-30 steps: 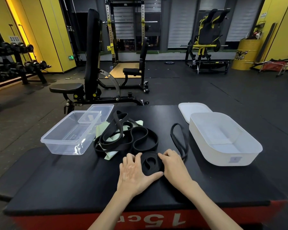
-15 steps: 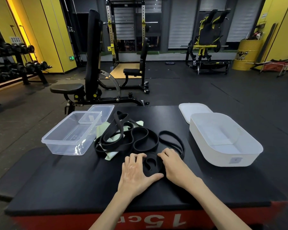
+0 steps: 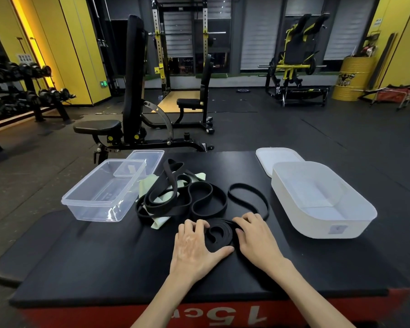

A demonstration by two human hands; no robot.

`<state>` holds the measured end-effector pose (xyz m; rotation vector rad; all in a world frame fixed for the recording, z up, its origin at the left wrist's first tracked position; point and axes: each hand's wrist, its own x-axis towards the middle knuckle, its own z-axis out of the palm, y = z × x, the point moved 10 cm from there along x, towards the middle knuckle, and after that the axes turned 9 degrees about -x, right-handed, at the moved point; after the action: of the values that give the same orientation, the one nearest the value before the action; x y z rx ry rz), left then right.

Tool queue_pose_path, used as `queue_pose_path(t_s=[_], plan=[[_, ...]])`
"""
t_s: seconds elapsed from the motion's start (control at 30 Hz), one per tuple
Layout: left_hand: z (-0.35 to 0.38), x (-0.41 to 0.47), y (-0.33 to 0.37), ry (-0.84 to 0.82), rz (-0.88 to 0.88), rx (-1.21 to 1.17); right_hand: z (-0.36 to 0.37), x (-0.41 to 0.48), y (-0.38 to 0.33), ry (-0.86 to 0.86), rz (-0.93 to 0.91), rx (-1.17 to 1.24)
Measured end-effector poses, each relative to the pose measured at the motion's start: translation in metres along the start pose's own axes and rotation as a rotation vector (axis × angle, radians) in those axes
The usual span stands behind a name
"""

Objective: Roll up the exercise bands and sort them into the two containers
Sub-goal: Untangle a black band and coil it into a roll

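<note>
Lying coiled (black), exercise band [image 3: 220,236]; cupped between left hand [image 3: 191,245], right hand [image 3: 256,236]

The black pad [image 3: 104,268] carries clear container [image 3: 93,210], clear lid [image 3: 152,156], white container [image 3: 305,223], white lid [image 3: 277,157], tangled bands [image 3: 163,209], 1 coiled band [image 3: 225,239].

The right hand [image 3: 256,235] covers the 3 o'clock edge of the rolled black band [image 3: 219,234] and the left hand [image 3: 194,245] its 9 o'clock edge, so the coil's outer end cannot be seen. Pale green bands [image 3: 149,185] lie mostly buried under the black tangle [image 3: 161,208]. The white container [image 3: 317,223] hides the 5 o'clock corner of the white lid [image 3: 277,157]; the container's grey label [image 3: 338,229] is blurred. The left forearm [image 3: 161,301] and right forearm [image 3: 303,294] run off the bottom edge.
</note>
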<state>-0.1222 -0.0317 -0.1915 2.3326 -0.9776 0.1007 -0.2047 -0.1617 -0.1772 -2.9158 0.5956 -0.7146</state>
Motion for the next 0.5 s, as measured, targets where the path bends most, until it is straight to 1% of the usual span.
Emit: queue_pose_path(t_s=[0.13,0.3,0.37,0.5], plan=[[-0.001,0.000,0.000,0.019,-0.008,0.011,0.002,-0.001,0.000,-0.058,-0.046,-0.036],[-0.001,0.001,0.001,0.019,-0.013,0.002,0.003,-0.008,-0.006,-0.041,-0.027,0.059],[0.001,0.000,0.000,-0.017,-0.010,-0.051,0.004,-0.009,-0.009,-0.029,-0.041,0.072],[0.011,-0.003,0.003,-0.183,0.043,-0.219,0.004,-0.008,-0.011,0.004,-0.070,0.052]])
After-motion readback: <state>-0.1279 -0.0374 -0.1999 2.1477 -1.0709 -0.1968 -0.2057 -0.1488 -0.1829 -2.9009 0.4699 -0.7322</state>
